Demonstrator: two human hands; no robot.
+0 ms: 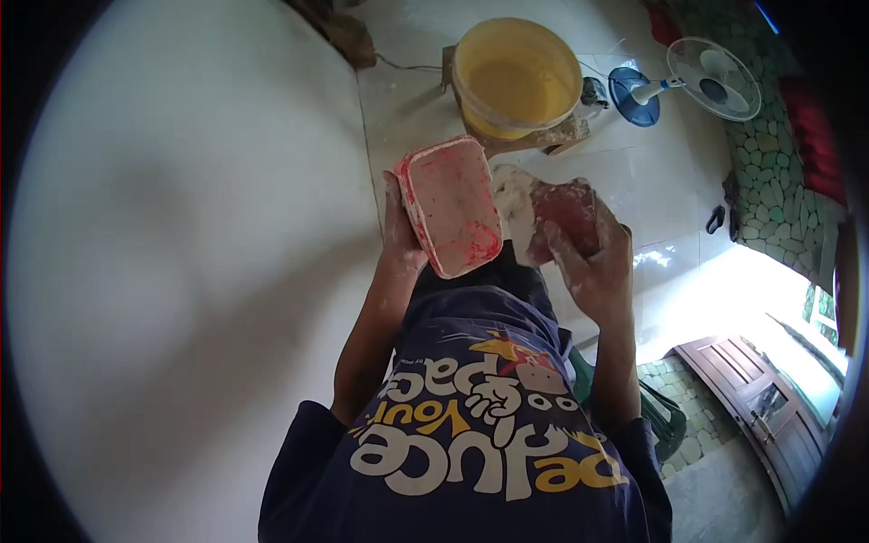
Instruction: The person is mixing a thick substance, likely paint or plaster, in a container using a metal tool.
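Observation:
My left hand [399,228] grips the side of a red rectangular plastic tub [453,204], tilted so its inside faces up toward me. Pale, putty-like paste coats the tub's rim and inside, with bare red showing in patches. To the right of it, my right hand [602,267] is closed around a reddish-brown flat scraper [568,215], thumb across its face. A lump of whitish paste [514,195] clings to the scraper's left edge, close beside the tub's rim. Both hands are smeared with the paste, and some fingers are hidden behind what they hold.
A white wall [208,226] fills my left side. Ahead, a yellowish bucket [518,77] stands on a low wooden bench [566,136]. Beyond it to the right is a fan [715,80] on a blue base. A brown panelled door [738,371] stands at lower right, near a green chair [665,421].

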